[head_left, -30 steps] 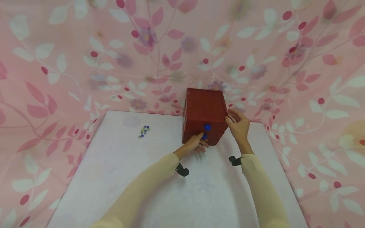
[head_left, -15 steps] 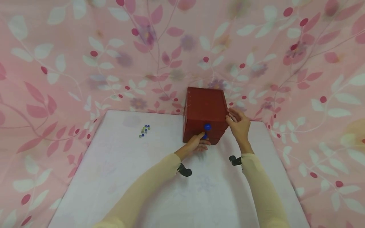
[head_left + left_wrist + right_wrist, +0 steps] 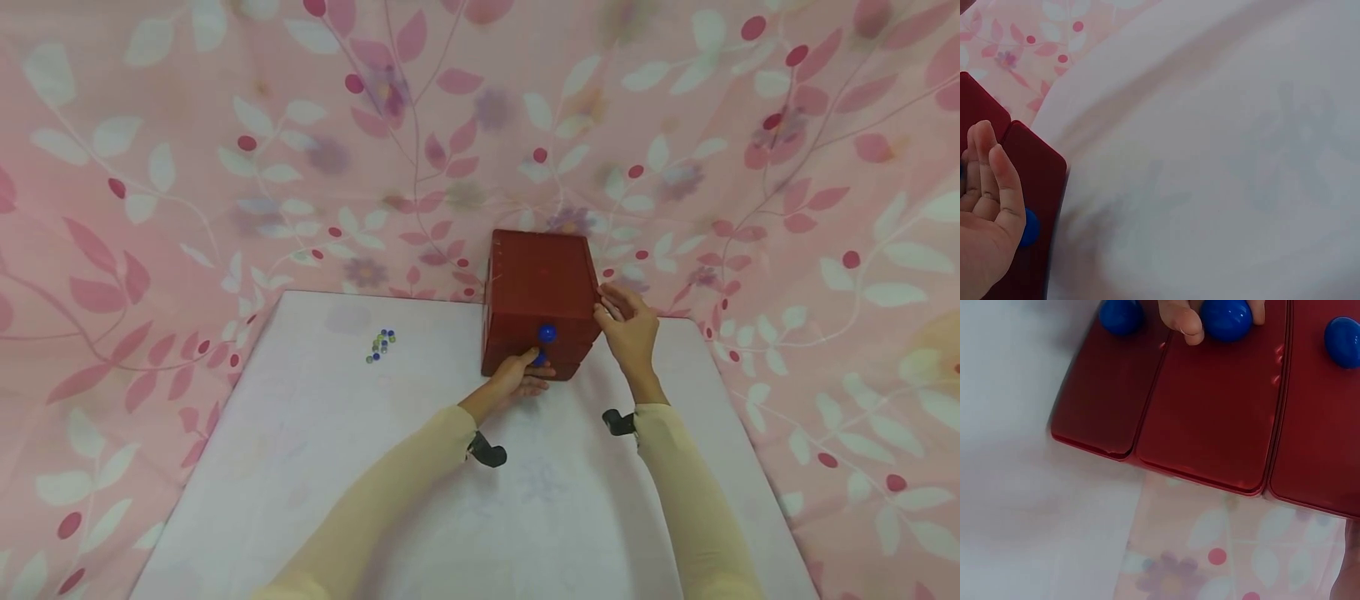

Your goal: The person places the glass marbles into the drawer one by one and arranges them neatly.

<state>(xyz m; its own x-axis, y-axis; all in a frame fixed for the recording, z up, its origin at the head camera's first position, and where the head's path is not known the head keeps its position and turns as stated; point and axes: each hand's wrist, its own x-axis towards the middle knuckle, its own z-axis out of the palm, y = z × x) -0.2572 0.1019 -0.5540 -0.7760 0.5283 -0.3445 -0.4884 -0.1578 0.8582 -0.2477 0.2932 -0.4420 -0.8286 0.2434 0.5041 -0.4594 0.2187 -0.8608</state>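
A dark red drawer cabinet (image 3: 538,275) with blue round knobs stands at the table's back. My left hand (image 3: 512,377) is at its front, pinching the blue knob of the middle drawer (image 3: 1210,412). In the right wrist view, fingers lie on both sides of that middle knob (image 3: 1227,319). The left wrist view shows the other left fingers (image 3: 1007,181) extended in front of the lower drawer. My right hand (image 3: 630,329) touches the cabinet's right side near the front edge with its fingertips and thumb. All the drawer fronts look nearly flush.
Several small blue, yellowish and clear marbles (image 3: 377,357) lie on the white-covered table (image 3: 315,467), left of the cabinet. Pink floral cloth (image 3: 420,167) hangs behind and along both sides. A black wrist mount (image 3: 487,451) sticks out below the left sleeve.
The left hand's lower fingers have shifted slightly right under the knob. The right hand and cabinet stay almost the same.
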